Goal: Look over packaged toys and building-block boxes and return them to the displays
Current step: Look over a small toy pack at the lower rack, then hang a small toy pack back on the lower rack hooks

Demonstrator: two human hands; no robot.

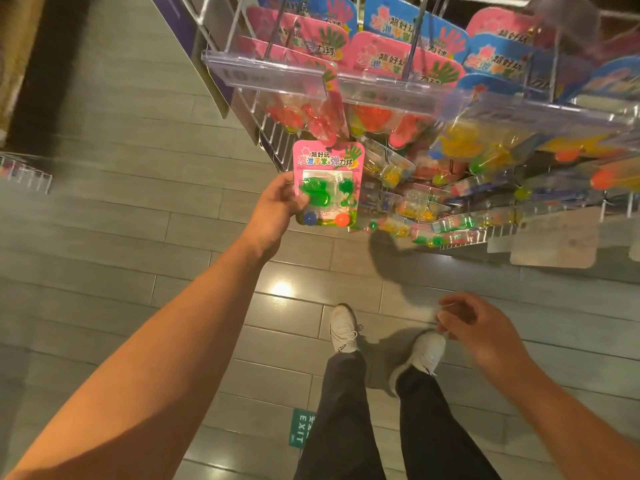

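The left hand [277, 206] holds a pink blister pack [327, 187], the thumb lying on the front at the pack's left edge and the other fingers curled behind it. The pack stands nearly upright, a little above the centre of the view, just in front of and under the lowest pink packs of the rack. Its card carries coloured Chinese letters and a green hand drawing; inside the clear bubble lies a green sticky hand toy [317, 191], and below it a blue ball [310, 218] at 7 o'clock and an orange ball [342, 220] at 5 o'clock of the pack.

The right hand [479, 332] hangs low at 4 o'clock of the view, well apart from the pack. Its fingers are loosely curled and hold nothing; the hand is a little blurred.

The wire display rack [242, 43] fills the zone from 12 to 3 o'clock. Many pink and blue hanging packs [381, 57] of the same kind crowd on its hooks, with clear plastic price strips [270, 69] in front of them.

Below, at 6 o'clock, two white sneakers [343, 329] and dark trousers [346, 410] stand on a grey plank floor [104, 237]. A green EXIT sticker [300, 428] lies on the floor just left of the left leg.
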